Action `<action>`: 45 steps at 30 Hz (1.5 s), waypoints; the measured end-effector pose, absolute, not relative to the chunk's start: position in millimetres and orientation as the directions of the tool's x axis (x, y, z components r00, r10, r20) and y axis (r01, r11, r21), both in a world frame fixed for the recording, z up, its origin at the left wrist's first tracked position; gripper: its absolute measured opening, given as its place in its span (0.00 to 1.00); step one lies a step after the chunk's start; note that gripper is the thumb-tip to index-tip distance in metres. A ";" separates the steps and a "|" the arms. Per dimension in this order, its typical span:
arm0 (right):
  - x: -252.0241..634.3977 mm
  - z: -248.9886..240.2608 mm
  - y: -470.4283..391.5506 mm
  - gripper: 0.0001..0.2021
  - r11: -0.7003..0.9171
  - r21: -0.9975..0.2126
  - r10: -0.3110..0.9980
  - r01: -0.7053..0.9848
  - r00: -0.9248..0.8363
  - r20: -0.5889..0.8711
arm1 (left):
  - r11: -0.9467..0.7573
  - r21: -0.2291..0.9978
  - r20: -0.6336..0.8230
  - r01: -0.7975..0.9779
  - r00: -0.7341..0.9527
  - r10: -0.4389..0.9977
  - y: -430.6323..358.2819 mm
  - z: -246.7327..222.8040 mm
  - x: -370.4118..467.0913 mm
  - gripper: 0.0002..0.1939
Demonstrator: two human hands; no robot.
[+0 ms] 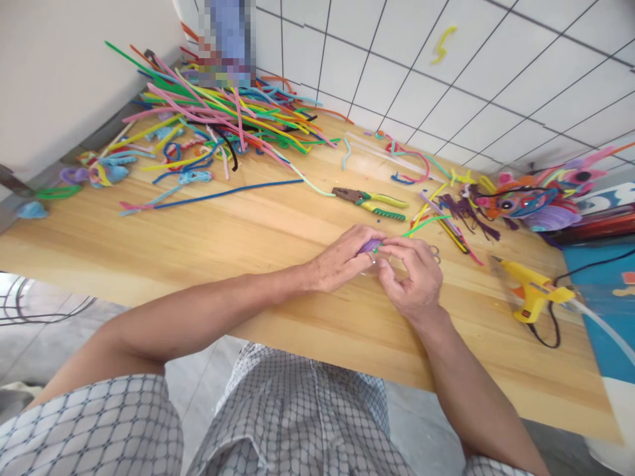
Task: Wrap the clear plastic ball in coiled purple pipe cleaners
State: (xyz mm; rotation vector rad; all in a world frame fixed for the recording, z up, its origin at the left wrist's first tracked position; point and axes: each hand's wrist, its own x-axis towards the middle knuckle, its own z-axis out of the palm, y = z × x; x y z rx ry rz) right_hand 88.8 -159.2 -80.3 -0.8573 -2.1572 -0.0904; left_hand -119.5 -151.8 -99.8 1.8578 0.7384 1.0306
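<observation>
My left hand (342, 256) is closed around a small purple piece (370, 246), of which only a part shows between the fingers. Against it from the right, my right hand (414, 272) pinches a green pipe cleaner (426, 226), whose free end sticks out beyond the knuckles to the upper right. Both hands meet just above the wooden table, near its front half. Part of a pair of scissors (435, 253), its handle loops, peeks out beside my right hand. Pliers with yellow-green handles (380, 203) lie a little beyond the hands.
A large heap of coloured pipe cleaners (238, 119) fills the back left of the table (238, 244). To the right lies a yellow glue gun (533, 287) with its black cord. Colourful pipe-cleaner figures (536, 198) stand at the back right. White tiled wall (397, 59) borders the back.
</observation>
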 end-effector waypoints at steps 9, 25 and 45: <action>87.2 -82.6 -164.0 0.11 0.722 -0.220 0.587 0.656 -0.414 0.696 | -0.443 0.888 0.331 0.122 0.499 0.801 -152.4 -99.9 -120.8 0.20; 85.2 -82.9 -164.1 0.12 0.741 -0.219 0.569 0.635 -0.421 0.706 | -0.321 0.945 0.253 0.062 0.483 0.838 -153.4 -91.4 -122.6 0.21; 85.1 -85.4 -164.7 0.20 0.738 -0.242 0.592 0.630 -0.431 0.681 | -0.258 0.966 0.233 -0.012 0.470 0.852 -151.4 -96.6 -120.0 0.19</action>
